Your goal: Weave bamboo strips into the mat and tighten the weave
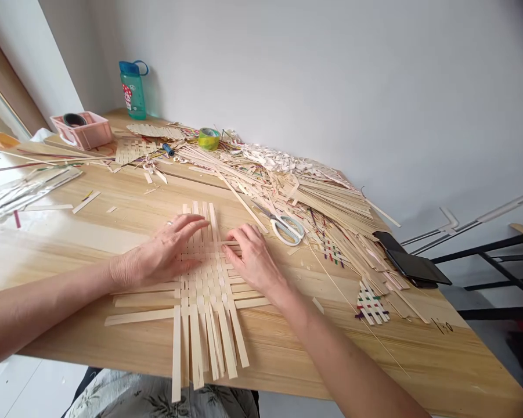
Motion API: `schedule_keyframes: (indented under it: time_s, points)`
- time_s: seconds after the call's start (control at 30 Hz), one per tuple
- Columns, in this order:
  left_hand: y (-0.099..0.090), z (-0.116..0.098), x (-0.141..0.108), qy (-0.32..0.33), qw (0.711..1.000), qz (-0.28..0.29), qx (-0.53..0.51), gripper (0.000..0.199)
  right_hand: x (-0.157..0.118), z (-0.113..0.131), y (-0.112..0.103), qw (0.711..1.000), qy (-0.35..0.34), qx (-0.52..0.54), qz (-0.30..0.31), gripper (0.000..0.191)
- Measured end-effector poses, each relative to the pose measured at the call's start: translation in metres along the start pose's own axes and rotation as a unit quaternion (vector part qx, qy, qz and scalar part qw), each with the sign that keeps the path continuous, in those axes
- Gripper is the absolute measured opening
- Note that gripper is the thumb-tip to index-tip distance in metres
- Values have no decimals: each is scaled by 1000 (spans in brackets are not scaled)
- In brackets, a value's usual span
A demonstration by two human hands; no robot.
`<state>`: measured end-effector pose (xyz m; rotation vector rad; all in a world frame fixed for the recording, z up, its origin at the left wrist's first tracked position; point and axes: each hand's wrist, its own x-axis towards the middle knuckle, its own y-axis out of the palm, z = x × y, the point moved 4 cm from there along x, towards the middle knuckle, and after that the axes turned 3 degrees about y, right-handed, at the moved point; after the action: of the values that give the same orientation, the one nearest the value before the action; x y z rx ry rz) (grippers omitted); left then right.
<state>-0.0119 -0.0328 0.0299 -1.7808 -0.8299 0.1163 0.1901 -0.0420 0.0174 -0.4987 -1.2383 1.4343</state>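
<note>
Wooden table (65, 331): bamboo weave (204, 296) lies under left hand (165, 252) and right hand (255, 258), seemingly open.

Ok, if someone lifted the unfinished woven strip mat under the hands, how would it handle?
The woven strip mat would probably feel light, since its strips look thin. It may flex and sag, and the loose strip ends could slide out, because nothing appears to bind them.
</note>
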Motion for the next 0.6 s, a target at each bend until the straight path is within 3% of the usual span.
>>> schedule_keyframes:
  time_s: [0.17,0.4,0.6]
  points:
    - [18,-13,-1,59,995,54,59,63,2,-2,-2,1000,6,-1,21,11]
    - [23,-16,0,51,990,94,94,62,5,-7,-9,998,25,-8,57,18]
    - [23,-15,3,12,996,85,38,67,9,-10,-10,998,32,2,60,25]
